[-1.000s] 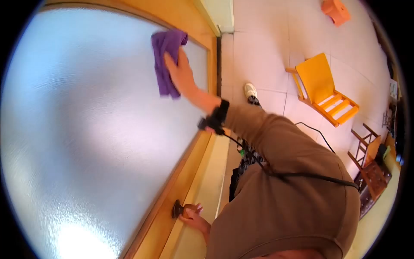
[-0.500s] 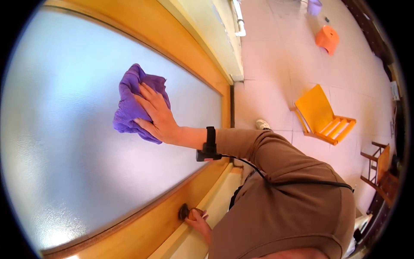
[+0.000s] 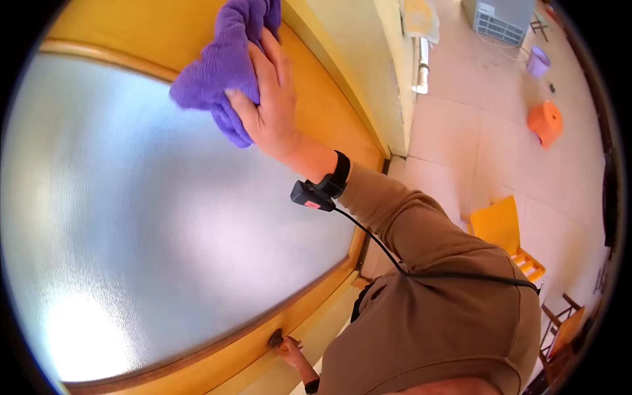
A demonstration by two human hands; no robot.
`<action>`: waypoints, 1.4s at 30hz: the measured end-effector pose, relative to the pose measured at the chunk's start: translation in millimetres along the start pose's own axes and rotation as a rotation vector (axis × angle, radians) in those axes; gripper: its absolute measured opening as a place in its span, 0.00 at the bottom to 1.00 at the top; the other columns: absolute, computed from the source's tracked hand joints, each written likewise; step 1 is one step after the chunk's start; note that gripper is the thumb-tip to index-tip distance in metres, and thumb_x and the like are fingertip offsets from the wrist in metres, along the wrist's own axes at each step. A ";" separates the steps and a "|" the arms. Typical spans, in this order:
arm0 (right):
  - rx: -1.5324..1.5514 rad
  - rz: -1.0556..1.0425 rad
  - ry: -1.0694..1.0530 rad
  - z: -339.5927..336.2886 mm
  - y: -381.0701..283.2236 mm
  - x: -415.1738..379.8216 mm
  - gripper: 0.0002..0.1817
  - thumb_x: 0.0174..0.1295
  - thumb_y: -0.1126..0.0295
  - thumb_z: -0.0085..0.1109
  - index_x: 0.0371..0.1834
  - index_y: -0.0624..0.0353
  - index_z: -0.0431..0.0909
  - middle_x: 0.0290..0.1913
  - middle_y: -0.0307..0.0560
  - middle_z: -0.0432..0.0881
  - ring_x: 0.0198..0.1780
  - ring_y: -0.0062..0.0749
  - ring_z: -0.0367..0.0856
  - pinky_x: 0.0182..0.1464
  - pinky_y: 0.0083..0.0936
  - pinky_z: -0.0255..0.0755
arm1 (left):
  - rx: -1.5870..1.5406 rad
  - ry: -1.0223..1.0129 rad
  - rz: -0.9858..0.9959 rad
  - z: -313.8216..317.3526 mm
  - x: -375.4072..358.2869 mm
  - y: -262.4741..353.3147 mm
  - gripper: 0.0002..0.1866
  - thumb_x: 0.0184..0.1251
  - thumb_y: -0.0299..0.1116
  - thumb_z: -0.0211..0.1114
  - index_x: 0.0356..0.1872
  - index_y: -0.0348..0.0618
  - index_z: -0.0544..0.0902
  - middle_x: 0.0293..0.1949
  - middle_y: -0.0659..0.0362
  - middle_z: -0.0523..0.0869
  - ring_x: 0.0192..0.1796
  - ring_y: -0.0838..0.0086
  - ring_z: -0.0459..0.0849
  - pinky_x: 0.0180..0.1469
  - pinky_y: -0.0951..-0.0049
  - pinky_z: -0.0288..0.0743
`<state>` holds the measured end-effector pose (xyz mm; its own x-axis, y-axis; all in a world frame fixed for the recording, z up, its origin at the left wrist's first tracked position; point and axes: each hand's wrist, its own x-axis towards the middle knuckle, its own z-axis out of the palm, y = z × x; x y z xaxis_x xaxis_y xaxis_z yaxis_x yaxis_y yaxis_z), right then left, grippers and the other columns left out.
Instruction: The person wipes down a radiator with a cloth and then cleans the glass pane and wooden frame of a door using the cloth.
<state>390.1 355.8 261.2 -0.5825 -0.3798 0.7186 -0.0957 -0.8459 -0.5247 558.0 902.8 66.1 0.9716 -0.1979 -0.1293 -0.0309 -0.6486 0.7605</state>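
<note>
A purple cloth (image 3: 227, 66) lies bunched under my right hand (image 3: 273, 108), which presses it at the upper edge of the frosted glass panel (image 3: 178, 217) and over the yellow wooden frame (image 3: 131, 29). Its fingers are bent over the cloth, and a black band with a small device circles the wrist. Lower down, my left hand (image 3: 289, 352) is closed around a dark round knob (image 3: 276, 338) on the frame's lower rail. Part of the left palm is hidden.
On the tiled floor to the right are a yellow chair (image 3: 497, 224), an orange stool (image 3: 545, 124), a purple bucket (image 3: 538, 61) and a brown wooden chair (image 3: 567, 329). A grey appliance (image 3: 503, 20) stands at the top. A black cable (image 3: 461, 277) crosses the brown top.
My right hand has slid the cloth up from the glass onto the frame. My left hand stays at the knob. The view has shifted, and the grey appliance has come into sight.
</note>
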 end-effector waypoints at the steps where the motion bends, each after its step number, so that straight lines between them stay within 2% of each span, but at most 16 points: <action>1: 0.004 0.010 -0.002 0.2 12.8 -0.2 0.27 0.56 0.56 0.59 0.56 0.60 0.72 0.63 0.56 0.65 0.61 0.53 0.64 0.61 0.43 0.57 | 0.012 0.011 -0.031 1.6 0.3 1.6 0.30 0.63 0.45 0.59 0.58 0.33 0.62 0.33 0.48 0.80 0.25 0.65 0.84 0.20 0.72 0.76; 7: -0.024 0.066 -0.278 -31.1 71.0 -49.2 0.30 0.57 0.55 0.58 0.58 0.61 0.68 0.64 0.57 0.64 0.65 0.53 0.61 0.64 0.47 0.54 | 0.078 0.081 -0.123 2.5 1.9 8.9 0.29 0.61 0.45 0.60 0.56 0.37 0.63 0.32 0.51 0.81 0.24 0.66 0.84 0.19 0.73 0.76; 9: -0.097 0.173 -0.269 -53.0 103.0 -86.5 0.32 0.57 0.57 0.58 0.62 0.62 0.64 0.65 0.60 0.63 0.65 0.54 0.60 0.65 0.47 0.53 | 0.100 0.096 -0.144 3.9 -0.1 13.4 0.28 0.61 0.45 0.60 0.56 0.38 0.64 0.32 0.51 0.81 0.24 0.67 0.84 0.18 0.73 0.76; 13: -0.270 0.669 -0.245 -105.9 157.2 -167.4 0.32 0.62 0.59 0.50 0.66 0.65 0.56 0.65 0.62 0.61 0.65 0.58 0.58 0.66 0.41 0.53 | 0.087 0.065 -0.129 -4.7 10.3 -2.8 0.26 0.60 0.45 0.60 0.54 0.42 0.68 0.33 0.52 0.81 0.24 0.67 0.84 0.17 0.73 0.76; 20: -0.332 1.015 -0.273 -168.6 220.1 -270.4 0.31 0.67 0.56 0.45 0.67 0.64 0.55 0.63 0.63 0.64 0.65 0.55 0.61 0.66 0.35 0.55 | 0.083 0.147 -0.208 -0.3 9.6 -1.3 0.26 0.59 0.46 0.62 0.54 0.42 0.69 0.32 0.53 0.81 0.24 0.67 0.83 0.16 0.74 0.75; 23: -0.451 1.117 -0.150 -174.0 247.0 -289.3 0.31 0.68 0.54 0.43 0.68 0.64 0.54 0.64 0.64 0.64 0.64 0.55 0.63 0.65 0.36 0.57 | 0.093 0.178 -0.159 3.1 5.5 2.5 0.26 0.59 0.46 0.62 0.53 0.41 0.69 0.32 0.53 0.81 0.24 0.67 0.84 0.17 0.74 0.75; 24: -0.118 1.439 0.063 -177.8 257.9 -292.9 0.29 0.70 0.53 0.40 0.67 0.62 0.56 0.64 0.58 0.65 0.63 0.48 0.65 0.63 0.35 0.58 | 0.104 0.179 -0.174 5.7 2.5 6.3 0.26 0.59 0.46 0.62 0.53 0.41 0.69 0.32 0.53 0.81 0.24 0.67 0.84 0.17 0.74 0.75; 26: 0.223 1.725 0.298 -182.1 253.9 -296.6 0.28 0.71 0.53 0.37 0.67 0.60 0.58 0.64 0.52 0.66 0.61 0.42 0.67 0.61 0.33 0.60 | 0.087 0.227 -0.179 9.9 -0.1 14.3 0.25 0.60 0.46 0.62 0.52 0.40 0.69 0.32 0.52 0.81 0.25 0.66 0.84 0.16 0.74 0.75; 29: -0.427 1.565 0.203 -145.3 221.5 -287.6 0.27 0.69 0.57 0.44 0.64 0.64 0.60 0.60 0.61 0.69 0.60 0.50 0.69 0.60 0.35 0.62 | 0.099 0.211 -0.184 6.0 1.3 8.8 0.31 0.56 0.50 0.65 0.53 0.39 0.67 0.36 0.51 0.81 0.26 0.64 0.85 0.16 0.72 0.74; 31: -0.119 1.461 0.068 -123.5 150.7 -223.3 0.23 0.67 0.64 0.47 0.61 0.66 0.62 0.54 0.59 0.73 0.54 0.48 0.71 0.58 0.34 0.63 | 0.075 0.194 -0.245 -2.4 12.4 -7.9 0.29 0.57 0.48 0.65 0.53 0.40 0.67 0.35 0.51 0.81 0.26 0.64 0.84 0.16 0.72 0.74; 32: 0.039 1.240 0.027 -109.2 116.3 -186.1 0.21 0.64 0.70 0.48 0.59 0.67 0.63 0.50 0.58 0.73 0.51 0.46 0.71 0.57 0.35 0.63 | 0.049 0.177 -0.299 -8.5 16.2 -12.1 0.28 0.58 0.46 0.65 0.53 0.40 0.67 0.35 0.51 0.81 0.26 0.64 0.84 0.17 0.72 0.74; 33: 0.033 1.162 -0.102 -101.8 86.1 -160.5 0.25 0.61 0.70 0.49 0.62 0.65 0.60 0.58 0.59 0.68 0.59 0.47 0.66 0.62 0.35 0.58 | 0.069 0.168 -0.298 -10.5 15.1 -8.6 0.28 0.58 0.46 0.65 0.53 0.40 0.67 0.35 0.51 0.81 0.26 0.64 0.84 0.17 0.72 0.74; 35: 0.071 0.918 -0.333 -98.6 62.3 -150.1 0.34 0.57 0.63 0.56 0.66 0.63 0.57 0.70 0.62 0.51 0.72 0.55 0.48 0.70 0.43 0.44 | 0.101 0.211 -0.249 -1.3 7.7 6.0 0.29 0.56 0.47 0.66 0.53 0.41 0.67 0.36 0.52 0.82 0.27 0.63 0.84 0.17 0.71 0.74; 37: 0.075 0.606 -0.380 -95.4 68.6 -142.1 0.34 0.57 0.57 0.56 0.64 0.62 0.61 0.69 0.64 0.53 0.71 0.58 0.49 0.69 0.48 0.45 | 0.122 0.225 -0.251 2.6 3.4 12.7 0.30 0.55 0.48 0.66 0.53 0.41 0.67 0.35 0.52 0.82 0.27 0.62 0.84 0.16 0.71 0.74; 40: 0.011 0.421 -0.498 -110.8 112.7 -186.9 0.35 0.57 0.45 0.53 0.60 0.61 0.65 0.67 0.65 0.56 0.69 0.61 0.52 0.67 0.54 0.48 | 0.136 0.230 -0.255 -2.3 7.0 6.7 0.30 0.55 0.48 0.66 0.53 0.42 0.67 0.35 0.52 0.82 0.27 0.62 0.84 0.16 0.71 0.74; 42: -0.011 0.392 -0.524 -122.8 129.8 -203.7 0.35 0.58 0.45 0.53 0.59 0.61 0.65 0.66 0.66 0.56 0.69 0.63 0.53 0.66 0.54 0.48 | 0.136 0.217 -0.258 -1.7 7.6 3.6 0.29 0.55 0.48 0.66 0.53 0.43 0.67 0.34 0.51 0.82 0.27 0.62 0.85 0.16 0.71 0.74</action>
<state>397.3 369.3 -9.3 -0.1058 -0.7936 0.5992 0.0342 -0.6051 -0.7954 565.7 900.2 69.0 0.9782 0.1360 -0.1571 0.2052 -0.7514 0.6272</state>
